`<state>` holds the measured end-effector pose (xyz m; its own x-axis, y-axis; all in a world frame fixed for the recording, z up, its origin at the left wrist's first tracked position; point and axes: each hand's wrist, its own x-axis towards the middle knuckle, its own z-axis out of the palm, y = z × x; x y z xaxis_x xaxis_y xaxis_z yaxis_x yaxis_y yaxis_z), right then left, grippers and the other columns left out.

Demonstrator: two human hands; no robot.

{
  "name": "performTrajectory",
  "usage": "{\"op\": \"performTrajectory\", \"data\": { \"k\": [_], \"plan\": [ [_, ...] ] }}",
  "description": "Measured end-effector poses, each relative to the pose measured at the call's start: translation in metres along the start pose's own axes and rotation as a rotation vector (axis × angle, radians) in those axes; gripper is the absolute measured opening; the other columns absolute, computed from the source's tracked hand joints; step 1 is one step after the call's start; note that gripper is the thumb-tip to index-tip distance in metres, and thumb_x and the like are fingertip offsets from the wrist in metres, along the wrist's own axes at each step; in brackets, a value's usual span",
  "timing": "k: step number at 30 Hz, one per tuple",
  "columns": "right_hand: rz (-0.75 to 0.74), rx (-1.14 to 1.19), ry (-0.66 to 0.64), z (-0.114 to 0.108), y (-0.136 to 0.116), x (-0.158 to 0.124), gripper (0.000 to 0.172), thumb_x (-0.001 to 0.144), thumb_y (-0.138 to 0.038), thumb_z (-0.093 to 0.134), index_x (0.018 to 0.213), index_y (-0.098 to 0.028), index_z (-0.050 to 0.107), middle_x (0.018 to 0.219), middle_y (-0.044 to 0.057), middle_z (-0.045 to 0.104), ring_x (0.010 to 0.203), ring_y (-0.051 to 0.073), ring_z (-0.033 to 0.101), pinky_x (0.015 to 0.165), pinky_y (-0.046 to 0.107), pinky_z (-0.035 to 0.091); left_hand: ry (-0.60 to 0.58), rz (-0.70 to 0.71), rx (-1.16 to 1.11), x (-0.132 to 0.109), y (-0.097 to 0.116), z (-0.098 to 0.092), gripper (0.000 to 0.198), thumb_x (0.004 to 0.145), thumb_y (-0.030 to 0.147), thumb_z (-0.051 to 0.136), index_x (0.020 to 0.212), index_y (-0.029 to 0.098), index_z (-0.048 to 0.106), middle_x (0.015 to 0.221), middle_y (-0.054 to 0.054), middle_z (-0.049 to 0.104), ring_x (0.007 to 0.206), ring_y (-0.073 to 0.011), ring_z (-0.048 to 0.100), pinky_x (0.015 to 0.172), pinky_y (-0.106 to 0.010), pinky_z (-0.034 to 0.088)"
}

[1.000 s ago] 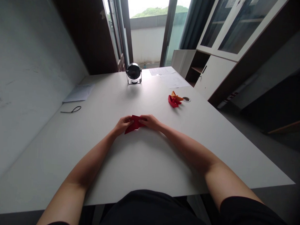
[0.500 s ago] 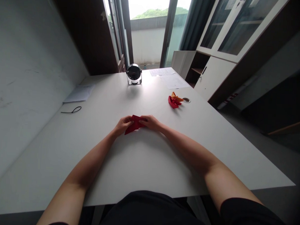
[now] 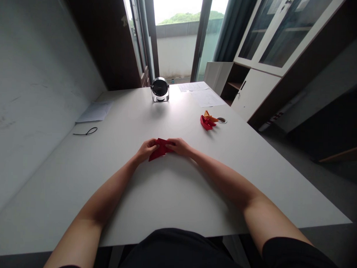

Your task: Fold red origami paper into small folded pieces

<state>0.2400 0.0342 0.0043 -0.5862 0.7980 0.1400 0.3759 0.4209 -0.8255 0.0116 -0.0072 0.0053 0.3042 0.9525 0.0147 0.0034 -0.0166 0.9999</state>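
A folded piece of red paper [image 3: 159,149] is held between my two hands, a little above or resting on the white table [image 3: 170,196]; I cannot tell which. My left hand [image 3: 148,149] pinches its left side, thumb on top. On the other side, my right hand [image 3: 179,146] grips the right part, with its fingers hiding that end. Further off to the right sit folded paper figures, a red one [image 3: 206,123] and an orange one [image 3: 210,116], close against each other.
At the table's far end stands a round black device on a metal stand [image 3: 159,89]. Printed sheets [image 3: 207,98] lie at the back right, another paper stack [image 3: 94,112] by the left wall. A black cable tie [image 3: 89,131] lies in front of it. A cable hole [image 3: 222,120] is near the right edge.
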Motion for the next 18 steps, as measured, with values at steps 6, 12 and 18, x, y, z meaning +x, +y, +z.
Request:
{"op": "performTrajectory", "data": {
  "k": [6,12,18],
  "plan": [
    [-0.001,-0.007,-0.002,0.0001,0.001,-0.0001,0.035,0.085,-0.047,0.057,0.095,-0.016,0.07,0.075,0.001,0.064,0.067,0.013,0.048,0.065,0.025,0.034,-0.003,0.004,0.019,-0.0002,-0.0005,-0.0006,0.042,0.081,0.047,0.072,0.106,0.013,0.067,0.098,-0.01,0.074,0.082,-0.0238,0.072,0.075,-0.038,0.06],
    [-0.018,-0.023,-0.009,0.0009,0.0053,0.0018,0.034,0.086,-0.045,0.055,0.096,-0.017,0.07,0.078,0.0,0.064,0.066,0.011,0.047,0.066,0.025,0.035,0.003,0.008,0.038,-0.0004,0.0006,-0.0004,0.041,0.082,0.047,0.071,0.105,0.014,0.067,0.099,-0.009,0.074,0.083,-0.0238,0.072,0.075,-0.037,0.06],
    [-0.021,-0.021,-0.016,-0.0009,0.0009,0.0008,0.034,0.086,-0.045,0.054,0.095,-0.017,0.069,0.073,-0.001,0.06,0.066,0.011,0.044,0.064,0.024,0.033,-0.014,-0.005,0.021,0.0002,0.0008,-0.0003,0.041,0.082,0.046,0.071,0.107,0.014,0.068,0.099,-0.01,0.075,0.083,-0.0242,0.072,0.075,-0.038,0.06]
  ]
}}
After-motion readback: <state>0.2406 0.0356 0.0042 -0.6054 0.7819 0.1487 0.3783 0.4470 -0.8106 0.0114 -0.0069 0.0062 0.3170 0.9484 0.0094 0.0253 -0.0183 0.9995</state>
